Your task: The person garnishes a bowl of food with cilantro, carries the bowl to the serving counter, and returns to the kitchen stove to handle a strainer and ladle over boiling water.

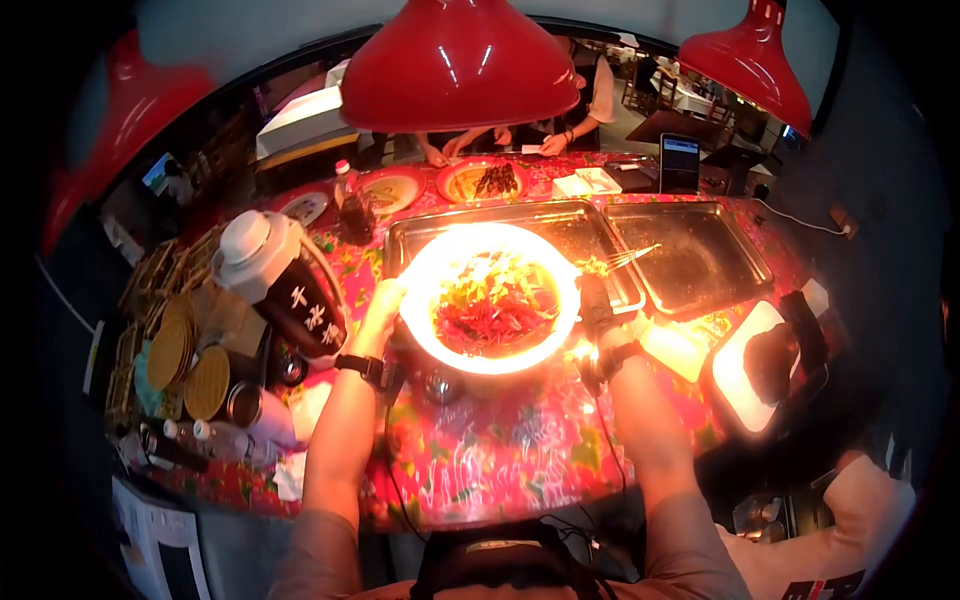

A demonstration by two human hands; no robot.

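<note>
A white bowl (pixel 425 345), its rim washed out by bright light, holds shredded red and yellow-green food (pixel 495 305). My left hand (pixel 381 308) grips the bowl's left rim, partly lost in glare. At the right rim is my right hand (pixel 597 303), which looks dark, as if gloved, and closes on the bowl's edge; its fingers are hard to make out. Beneath and behind the bowl lies a metal tray (pixel 410 232). A wire whisk (pixel 632 256) rests across the trays just right of the bowl.
A second metal tray (pixel 700 250) lies at the right. On the left stand a large black flask (pixel 300 300) and a sauce bottle (pixel 352 210). Plates (pixel 392 190) line the far side, where other people's hands show. Red lamps (pixel 460 70) hang overhead. Another person's arm (pixel 860 500) is lower right.
</note>
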